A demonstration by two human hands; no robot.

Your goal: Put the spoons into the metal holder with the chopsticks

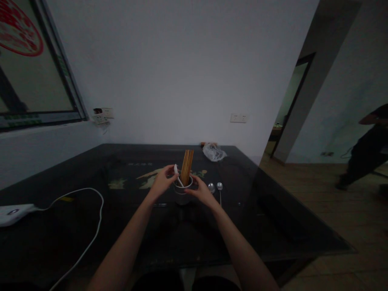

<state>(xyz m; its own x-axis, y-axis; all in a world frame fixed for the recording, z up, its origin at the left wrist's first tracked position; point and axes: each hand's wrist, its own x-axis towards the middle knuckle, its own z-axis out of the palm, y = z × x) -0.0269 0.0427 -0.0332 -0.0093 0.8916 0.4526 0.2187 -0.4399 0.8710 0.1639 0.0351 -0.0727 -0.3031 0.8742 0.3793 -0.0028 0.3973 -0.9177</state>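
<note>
Near the middle of the table a round metal-looking cup [182, 197] stands upright with a bundle of wooden chopsticks [187, 167] in it. Between the closed fingers of my left hand [164, 178] is a white spoon [176, 169], tilted, its lower end inside the cup's rim. My right hand [201, 190] is closed on the right side of the cup, thumb at the front of the rim. Just right of that hand lie two metal spoons, one spoon [211, 187] close to the wrist and another spoon [220, 186] beside it. The fingers' far sides are hidden.
A crumpled clear plastic bag [214, 152] lies at the back of the dark glossy table [242, 230]. On the left, a white power strip [15, 214] trails a white cable [101, 214]. A person in dark clothes [368, 145] is at the far right.
</note>
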